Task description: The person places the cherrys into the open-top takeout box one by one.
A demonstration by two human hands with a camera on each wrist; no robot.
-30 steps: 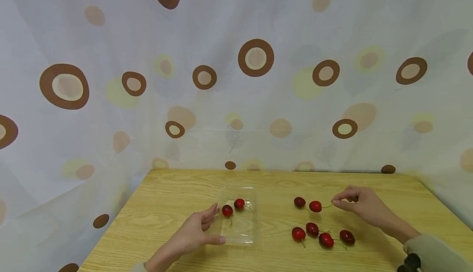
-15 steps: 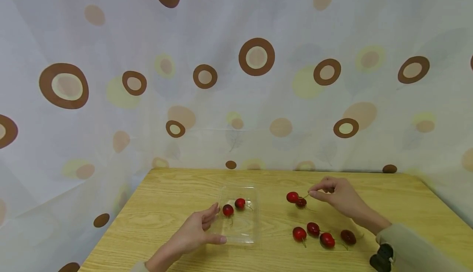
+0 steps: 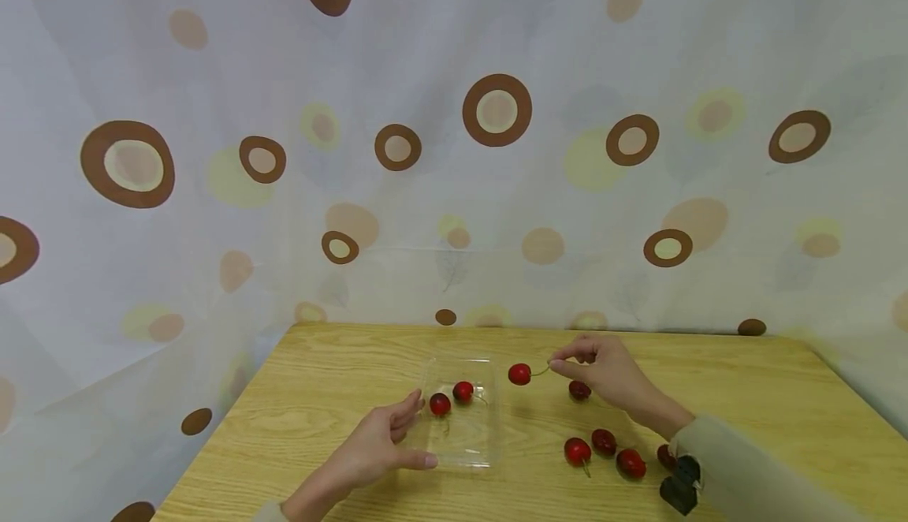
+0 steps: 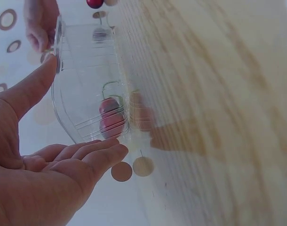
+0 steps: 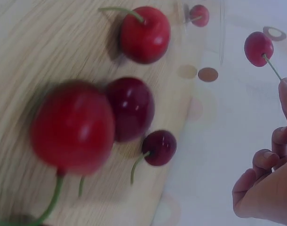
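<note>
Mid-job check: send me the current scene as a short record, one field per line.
Left hand: against the clear box, thumb at its rim, fingers along its side
Right hand: pinching the stem of the held cherry
Held cherry position: in the air, to the right of the box, not yet inside
Cherries in box: two
Loose cherries: five on the table, one partly hidden by the right wrist gear

Glossy cherries (image 3: 578,451), plastic box (image 3: 468,437), wooden table (image 3: 319,384)
</note>
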